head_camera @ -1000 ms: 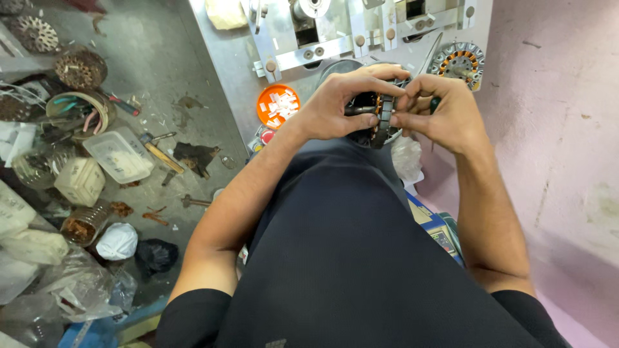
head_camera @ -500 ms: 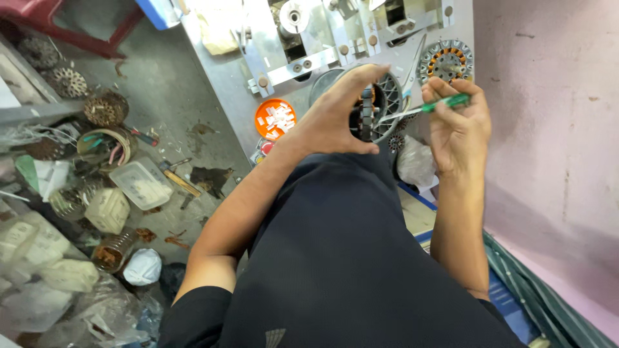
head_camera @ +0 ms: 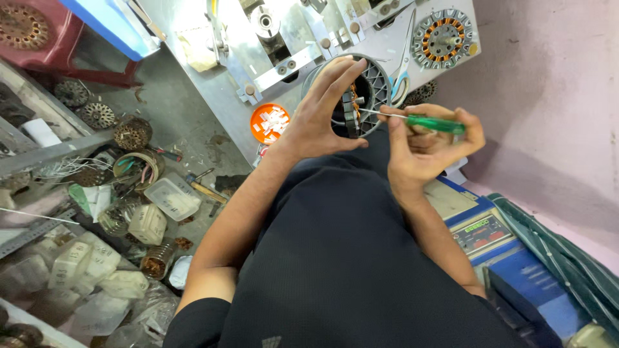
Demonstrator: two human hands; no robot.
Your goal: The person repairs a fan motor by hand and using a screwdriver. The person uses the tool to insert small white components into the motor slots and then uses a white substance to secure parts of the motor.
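Observation:
My left hand [head_camera: 322, 113] grips a round grey motor stator [head_camera: 367, 90] with copper windings, holding it on edge in front of my chest. My right hand [head_camera: 425, 145] holds a green-handled screwdriver [head_camera: 432, 122] whose thin metal shaft points left into the stator's slots. Both hands sit over the near edge of a metal workbench [head_camera: 225, 77].
On the bench lie a second wound stator [head_camera: 443, 38], scissors [head_camera: 403, 71], a metal fixture [head_camera: 271, 32] and an orange lid of white pieces [head_camera: 269, 122]. The floor at left holds plastic tubs [head_camera: 171, 196], coils and tools. A blue meter box [head_camera: 483, 229] sits at right.
The view has tilted and moved closer. My right hand has drawn away from the stator to the right, with the green screwdriver now held out and its tip in the stator.

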